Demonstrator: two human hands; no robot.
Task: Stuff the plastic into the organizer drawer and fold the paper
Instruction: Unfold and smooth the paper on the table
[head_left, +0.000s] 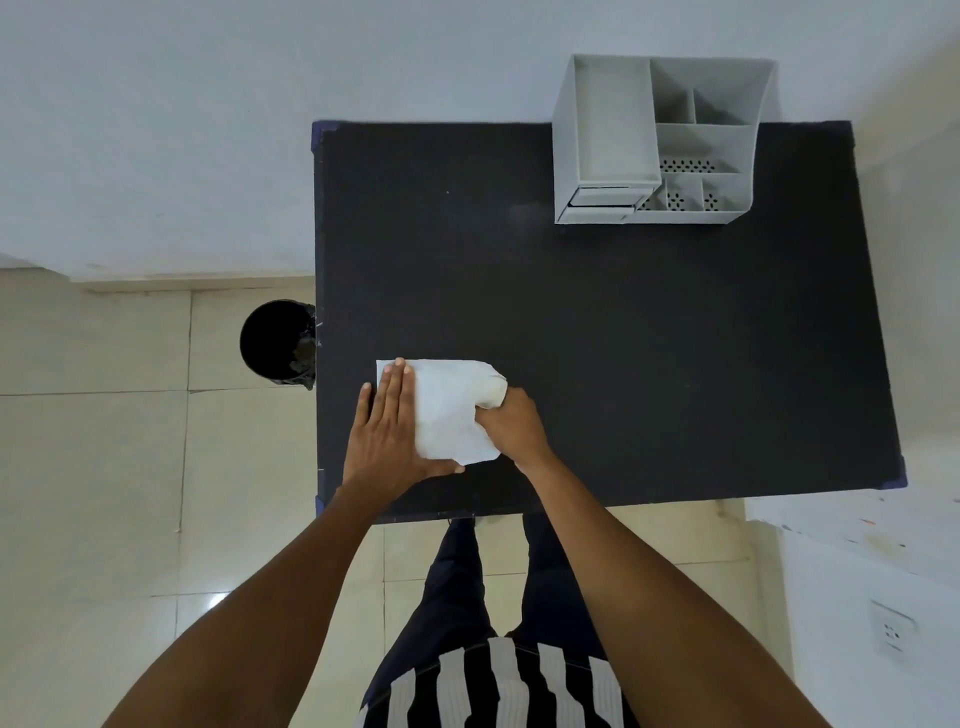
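Black table (649, 322) against white wall, beige tile floor, black bin (278, 340) at its left edge. Grey organizer (608, 135) at far right, compartments look empty, drawer (602, 200) shut. White paper (449, 410) near front-left edge: left hand (387, 436) flat, fingers spread on its left side; right hand (511, 426) pinching its curled right edge.

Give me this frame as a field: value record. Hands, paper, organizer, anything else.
left hand: flat, palm down on the paper's left side
right hand: closed on the paper's right edge, lifting it
paper: white, creased, on the table near the front edge
organizer: grey, far right of table, compartments look empty
drawer: looks shut or nearly so
plastic: not visible
table: black top
bin: black, on the floor left of table
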